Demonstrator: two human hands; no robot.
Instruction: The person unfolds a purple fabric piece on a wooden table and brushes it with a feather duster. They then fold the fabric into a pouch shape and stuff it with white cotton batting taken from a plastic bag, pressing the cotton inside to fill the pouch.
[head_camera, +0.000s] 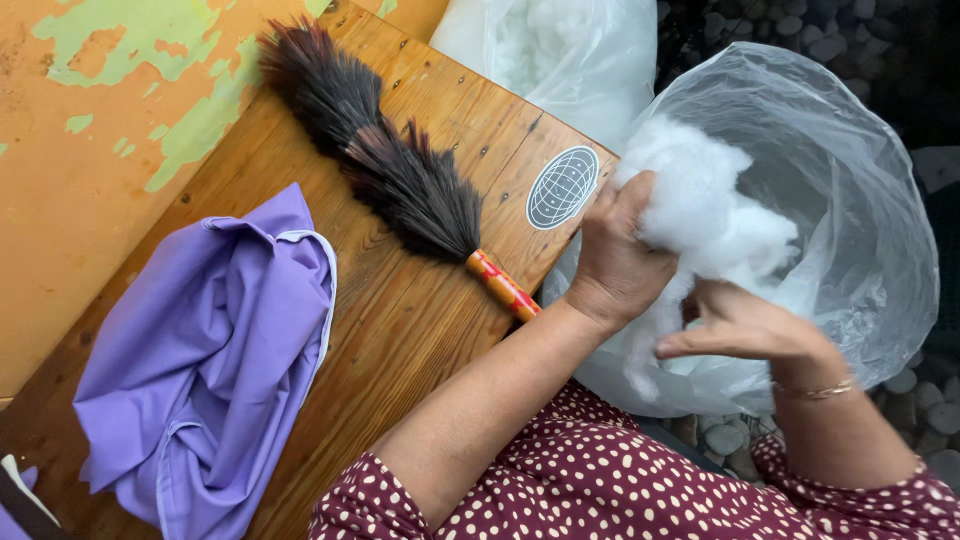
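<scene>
Far to my left, an orange wall (90, 150) with peeling green patches runs beside the wooden desk (400, 330). On the desk's left part lies a crumpled purple cloth (210, 370) with a pale trimmed edge, bunched in folds and hanging toward the near corner. Further right, a feather duster (385, 165) lies slantwise across the boards, its dark bristly head toward the far edge and its orange and red handle (503, 286) pointing toward me, the tip reaching the desk's right edge just beside my wrist. A round grey sticker (562, 187) with a globe pattern sits near that same edge, between the duster and my left hand.

My left hand (618, 255) is closed around a clump of white stuffing (700, 205), thumb and fingers pinching into its left side. The fluff sits in the mouth of a clear plastic bag (850, 190) that hangs off the desk's right edge, over the pebbles (925, 400) on the ground. My right hand (745, 325) lies below the clump, fingers loosely stretched and open, touching the lower strands of the fluff where they trail down into the bag. A thin bangle (818, 390) circles that wrist. Behind, at the top, a second plastic bag (560, 50) holds more white filling. My dotted maroon sleeves (590, 480) fill the bottom.
</scene>
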